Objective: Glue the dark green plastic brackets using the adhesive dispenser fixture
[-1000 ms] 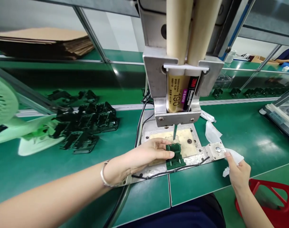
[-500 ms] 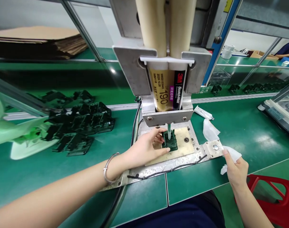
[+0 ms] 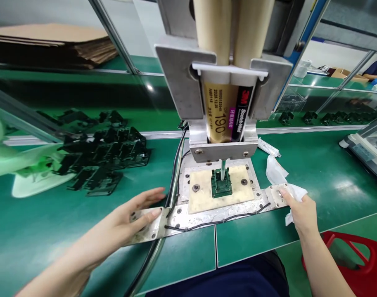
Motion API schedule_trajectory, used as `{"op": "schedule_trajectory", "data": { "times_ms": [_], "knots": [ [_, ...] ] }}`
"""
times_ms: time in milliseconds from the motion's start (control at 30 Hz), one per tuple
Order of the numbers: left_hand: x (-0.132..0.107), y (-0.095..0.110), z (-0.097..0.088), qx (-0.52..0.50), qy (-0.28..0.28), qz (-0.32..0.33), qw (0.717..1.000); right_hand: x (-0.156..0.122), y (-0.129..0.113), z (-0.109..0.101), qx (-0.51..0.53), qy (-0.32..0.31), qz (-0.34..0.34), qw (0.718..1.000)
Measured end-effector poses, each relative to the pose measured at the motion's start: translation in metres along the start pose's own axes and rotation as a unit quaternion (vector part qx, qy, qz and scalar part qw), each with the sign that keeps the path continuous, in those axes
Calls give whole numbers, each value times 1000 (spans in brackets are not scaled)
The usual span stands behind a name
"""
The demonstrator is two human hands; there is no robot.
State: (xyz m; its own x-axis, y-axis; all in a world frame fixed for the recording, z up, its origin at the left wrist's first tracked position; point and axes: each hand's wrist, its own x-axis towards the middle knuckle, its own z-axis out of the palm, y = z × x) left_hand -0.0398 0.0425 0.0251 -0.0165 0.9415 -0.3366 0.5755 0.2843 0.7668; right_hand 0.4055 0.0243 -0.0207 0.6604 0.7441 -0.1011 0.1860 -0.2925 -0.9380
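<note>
A small dark green plastic part (image 3: 221, 185) sits on the tan pad of a metal fixture plate (image 3: 207, 212), right under the nozzle (image 3: 223, 169) of a twin-cartridge adhesive dispenser (image 3: 227, 115). My left hand (image 3: 129, 218) lies flat and open on the plate's left tab, fingers stretched out. My right hand (image 3: 301, 208) is closed on a white tissue (image 3: 296, 194), with a fingertip pressing the round button on the plate's right tab (image 3: 276, 196).
A heap of black plastic parts (image 3: 104, 159) and a pale green fan (image 3: 27, 173) lie to the left. More tissue and a small tube (image 3: 269, 147) lie right of the fixture. A black cable (image 3: 172, 181) runs along the plate. A red stool (image 3: 358, 264) stands at lower right.
My left hand let go of the green part, which stays under the nozzle, and drew back left onto the plate's tab. My right fingertip moved onto the button.
</note>
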Motion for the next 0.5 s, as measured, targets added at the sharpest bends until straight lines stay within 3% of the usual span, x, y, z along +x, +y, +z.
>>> {"op": "schedule_trajectory", "data": {
  "times_ms": [67,133,333,500],
  "knots": [
    [-5,-9,3,-100,-14,-48,994,0,2,0,6,4,7,1000],
    [-8,-8,10,-158,5,-53,986,0,7,-1,5,10,-2,1000],
    [-14,-4,28,-290,85,-36,953,1,18,0,-33,44,-25,998],
    [-22,2,31,-334,85,-53,937,2,18,1,-21,62,-18,998]
  ]
}}
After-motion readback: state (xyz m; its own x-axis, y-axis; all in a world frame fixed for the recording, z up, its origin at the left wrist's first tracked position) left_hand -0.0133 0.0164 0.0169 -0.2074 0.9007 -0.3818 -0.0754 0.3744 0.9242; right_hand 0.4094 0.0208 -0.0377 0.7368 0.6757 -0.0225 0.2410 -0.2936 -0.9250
